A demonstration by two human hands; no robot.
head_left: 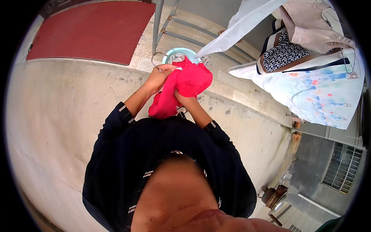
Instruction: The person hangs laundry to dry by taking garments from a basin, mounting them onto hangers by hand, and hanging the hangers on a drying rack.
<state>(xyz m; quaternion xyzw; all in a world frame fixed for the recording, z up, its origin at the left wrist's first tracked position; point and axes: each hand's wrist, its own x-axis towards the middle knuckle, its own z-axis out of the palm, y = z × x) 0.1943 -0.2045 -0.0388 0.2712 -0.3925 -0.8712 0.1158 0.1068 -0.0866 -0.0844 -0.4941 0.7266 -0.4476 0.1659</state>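
A bright red garment (189, 79) is bunched between my two hands, above the low wall. My left hand (158, 76) pinches its upper left edge, near a small white patch that may be a label. A thin wire hook (155, 61) shows just beyond those fingers; I cannot tell what it belongs to. My right hand (185, 99) reaches into the folds from below, its fingers hidden by the red cloth. Behind the garment, a light blue basin (167, 58) is partly covered, with pale things inside.
At the right hang a white cloth (235, 27), a beige garment (313, 34), a patterned black-and-white piece (284, 54) and a pale floral garment (309, 98). A metal frame (159, 23) stands beyond the concrete wall top (69, 116). A red mat (92, 31) lies at the upper left.
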